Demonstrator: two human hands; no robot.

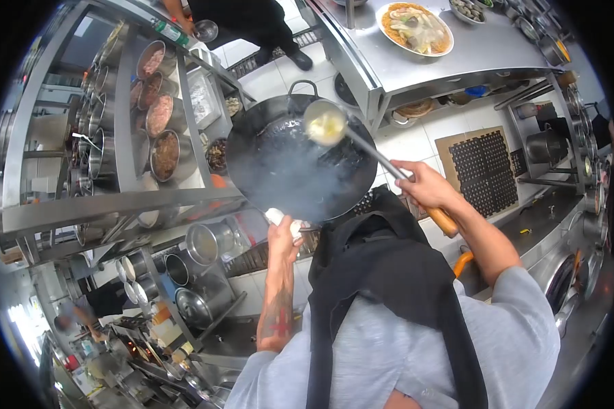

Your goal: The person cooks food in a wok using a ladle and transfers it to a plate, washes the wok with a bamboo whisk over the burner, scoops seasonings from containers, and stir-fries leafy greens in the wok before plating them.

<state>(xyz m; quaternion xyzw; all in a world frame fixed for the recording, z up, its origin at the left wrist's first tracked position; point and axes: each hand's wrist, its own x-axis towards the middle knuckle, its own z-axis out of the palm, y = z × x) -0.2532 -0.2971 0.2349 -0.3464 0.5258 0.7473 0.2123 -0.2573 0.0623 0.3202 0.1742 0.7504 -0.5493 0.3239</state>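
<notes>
While pale smoke (290, 178) hangs over the dark wok (249, 160), the person's two hands are apart, each busy with its own thing. Left hand (284, 238): just outside the wok's near rim, fingers closed round a white cloth (275, 216); whether a wok handle sits under the cloth, cannot tell. Right hand (426, 185): to the right of the wok, clamped on a long ladle (372, 151), whose orange-brown grip end sticks out past the hand toward the forearm. Ladle bowl is over the wok's far right part, with yellowish-white contents (326, 127) in it; whether it touches the metal below, cannot tell. Wok interior is blackened and shiny in spots, partly hidden by smoke; a loop handle (303, 86) stands at its far edge. Left of the wok, a steel rack (82, 208) with metal pots, several with pinkish or brown food (160, 114). Beyond the wok to the right, a steel counter (484, 48) with a white plate (380, 28) of orange noodle-like food under a pale topping. Right of the wok, well apart, a black perforated mat (483, 170) on the tiled floor. Past the wok's far side, another person in dark clothing (242, 20), one hand at a round, see-through item (205, 31).
</notes>
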